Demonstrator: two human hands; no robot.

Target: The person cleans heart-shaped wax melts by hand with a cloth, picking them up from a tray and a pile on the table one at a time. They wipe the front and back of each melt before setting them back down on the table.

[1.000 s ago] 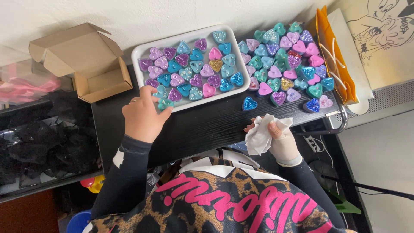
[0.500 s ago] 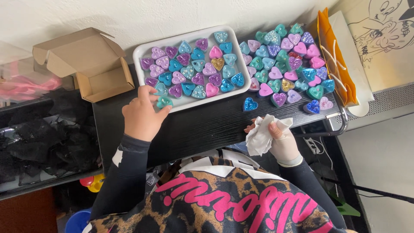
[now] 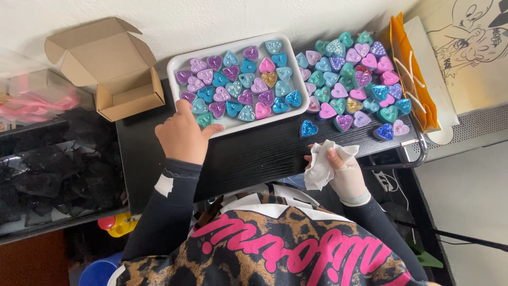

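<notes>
A white tray [image 3: 288, 113] on the black table [image 3: 254, 153] holds several glittery heart-shaped pieces in purple, teal, pink and blue. My left hand [image 3: 182, 135] rests at the tray's near left corner, fingers closing on a teal heart [image 3: 205, 119]. My right hand [image 3: 344, 172], wrapped in a white glove or bandage, grips a crumpled white tissue [image 3: 324, 161] near the table's front edge. More loose hearts [image 3: 354, 79] lie on the table right of the tray, with a blue glitter heart [image 3: 308, 128] nearest the tissue.
An open cardboard box [image 3: 114, 69] sits at the left by the wall. An orange bag [image 3: 410, 74] and a drawing sheet [image 3: 468, 42] lie at the right. Black fabric [image 3: 53, 175] fills the left side. A metal rail [image 3: 407, 159] edges the table's right corner.
My left hand has stayed at the tray's near left corner, shifting slightly on the teal heart. The right hand with the tissue has hardly moved.
</notes>
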